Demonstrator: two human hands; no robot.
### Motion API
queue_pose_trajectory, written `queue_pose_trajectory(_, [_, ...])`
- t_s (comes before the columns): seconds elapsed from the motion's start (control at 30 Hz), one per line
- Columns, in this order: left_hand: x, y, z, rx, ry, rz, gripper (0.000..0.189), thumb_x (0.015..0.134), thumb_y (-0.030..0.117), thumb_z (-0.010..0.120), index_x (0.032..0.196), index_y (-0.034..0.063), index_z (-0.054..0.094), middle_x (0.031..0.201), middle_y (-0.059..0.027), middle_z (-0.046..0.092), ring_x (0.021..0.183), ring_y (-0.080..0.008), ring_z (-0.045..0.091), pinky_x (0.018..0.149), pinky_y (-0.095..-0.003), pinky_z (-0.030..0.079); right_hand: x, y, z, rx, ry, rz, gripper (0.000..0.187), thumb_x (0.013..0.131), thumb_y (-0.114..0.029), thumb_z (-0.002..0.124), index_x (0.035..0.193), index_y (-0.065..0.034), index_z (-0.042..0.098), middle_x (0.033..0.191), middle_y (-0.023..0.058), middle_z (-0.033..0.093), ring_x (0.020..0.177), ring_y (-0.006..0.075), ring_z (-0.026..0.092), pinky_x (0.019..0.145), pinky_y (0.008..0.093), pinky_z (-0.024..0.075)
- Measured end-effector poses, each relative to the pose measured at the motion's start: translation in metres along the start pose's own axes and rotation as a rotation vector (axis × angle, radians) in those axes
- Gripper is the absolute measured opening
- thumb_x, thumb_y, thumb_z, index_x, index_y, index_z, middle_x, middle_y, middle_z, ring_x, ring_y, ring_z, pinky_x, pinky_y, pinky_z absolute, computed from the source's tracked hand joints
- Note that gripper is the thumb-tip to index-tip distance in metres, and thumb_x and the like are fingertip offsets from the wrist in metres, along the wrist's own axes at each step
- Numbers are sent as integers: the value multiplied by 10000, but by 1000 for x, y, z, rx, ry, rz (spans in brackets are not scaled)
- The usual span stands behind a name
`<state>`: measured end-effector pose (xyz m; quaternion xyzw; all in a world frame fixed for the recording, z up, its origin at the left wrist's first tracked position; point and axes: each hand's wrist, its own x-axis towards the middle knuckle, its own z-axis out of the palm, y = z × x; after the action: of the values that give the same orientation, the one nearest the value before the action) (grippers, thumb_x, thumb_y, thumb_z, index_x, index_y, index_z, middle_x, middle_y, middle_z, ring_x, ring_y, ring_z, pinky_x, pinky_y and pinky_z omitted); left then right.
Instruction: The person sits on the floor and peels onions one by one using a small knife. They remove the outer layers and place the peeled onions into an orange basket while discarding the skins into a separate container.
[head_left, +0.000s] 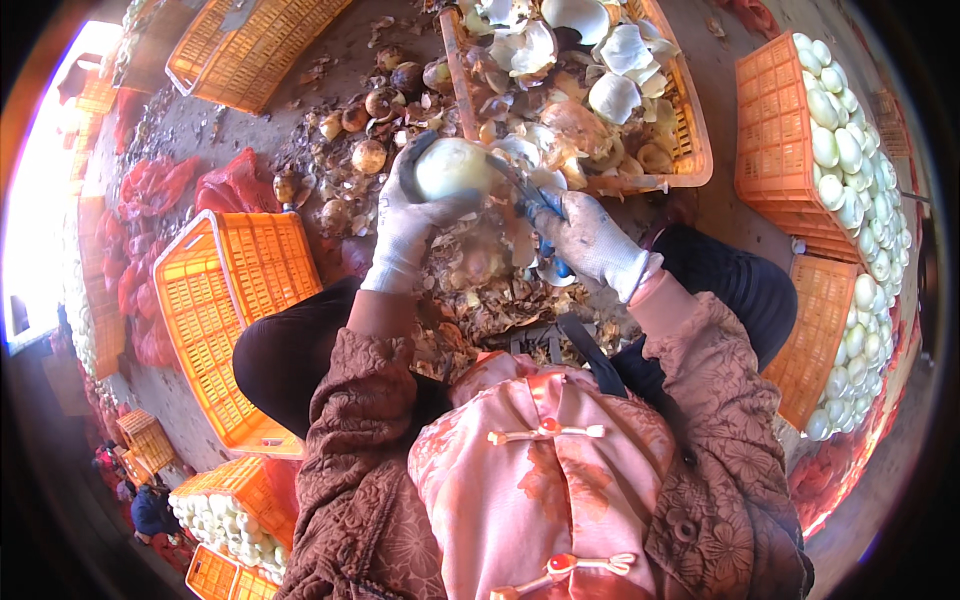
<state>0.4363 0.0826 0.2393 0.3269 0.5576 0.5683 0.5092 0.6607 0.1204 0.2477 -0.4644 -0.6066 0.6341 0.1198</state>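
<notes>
My left hand (416, 199), in a white knit glove with dark-coated fingers, is closed around a pale peeled onion (451, 169). In my gloved right hand (581, 232) is a metal hand tool with blue handles (534, 201); it looks like shears, and its tip is at the onion's right side. Past both hands an orange crate (696, 154) holds onion skins and outer layers (615, 97). Unpeeled brown onions (368, 156) lie on the ground to the left of the crate.
Orange crates (776, 127) heaped with peeled onions stand at right. An empty orange crate (274, 262) is beside my left knee, another (247, 60) at upper left. Red mesh bags (232, 184) lie at left. Loose skins (487, 300) cover the ground between my legs. People (150, 510) are far off at lower left.
</notes>
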Motion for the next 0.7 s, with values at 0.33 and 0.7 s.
queue_pose_trajectory(0.33, [3,0,-11,-134,-34,-70,896,590,84,876,1388,23,473,1246,-107,588,1093,-241,613,896,-378,573,-24,-17,13,-507,288,-222,212,926,-173,604,1086,-40,646,878,225,686,804,412,667,695,437,538])
queue_pose_trajectory(0.7, [6,1,-18,-57,-21,-86,841,598,112,871,1356,11,520,1180,-100,623,1042,-213,627,849,-330,565,-16,-11,14,-961,268,-353,284,836,-150,642,1102,-91,559,782,172,666,681,367,675,606,472,545])
